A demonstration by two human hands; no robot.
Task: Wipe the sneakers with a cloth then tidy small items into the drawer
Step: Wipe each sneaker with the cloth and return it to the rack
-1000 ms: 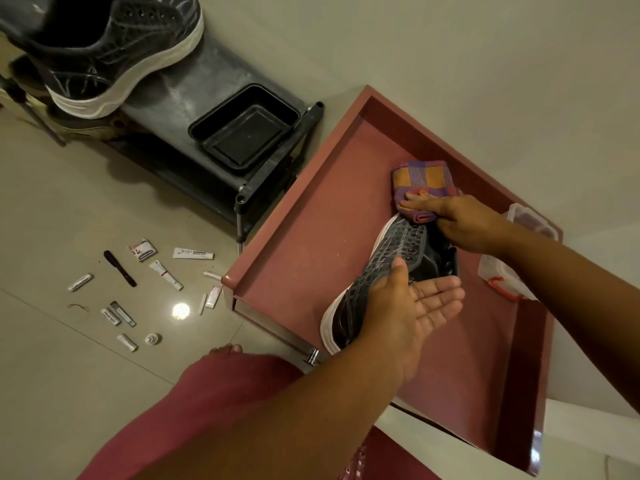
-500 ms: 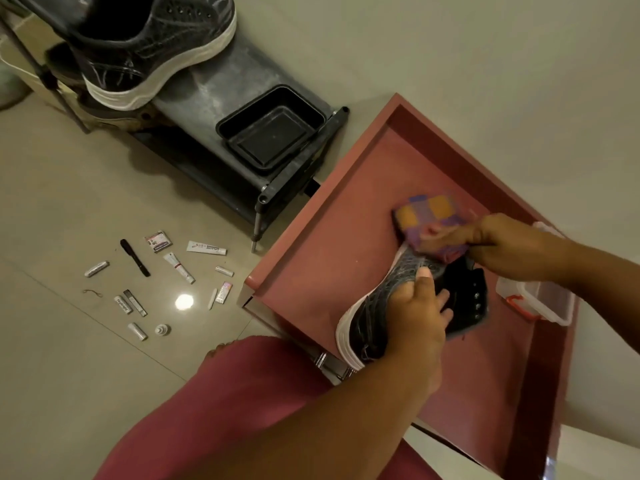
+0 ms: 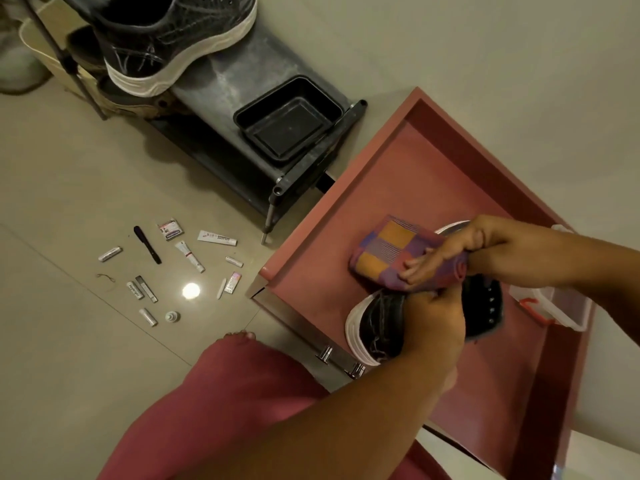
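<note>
Compared with a second ago, the left hand [image 3: 427, 327] now grips the sneaker [image 3: 384, 323] over the open drawer [image 3: 346, 216] and the right hand [image 3: 450, 252] presses the cloth [image 3: 388, 251] onto it, so wiping goes on while the small items [image 3: 173, 268] wait on the floor.

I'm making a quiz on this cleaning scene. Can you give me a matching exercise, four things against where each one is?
Things:
1. checked cloth
2. second sneaker
3. black tray
4. small tubes

Places:
A. scattered on the floor
B. on the shoe rack's left end
C. held in the right hand
D. on the shoe rack's right end

Pairs: 1-C, 2-B, 3-D, 4-A
</note>
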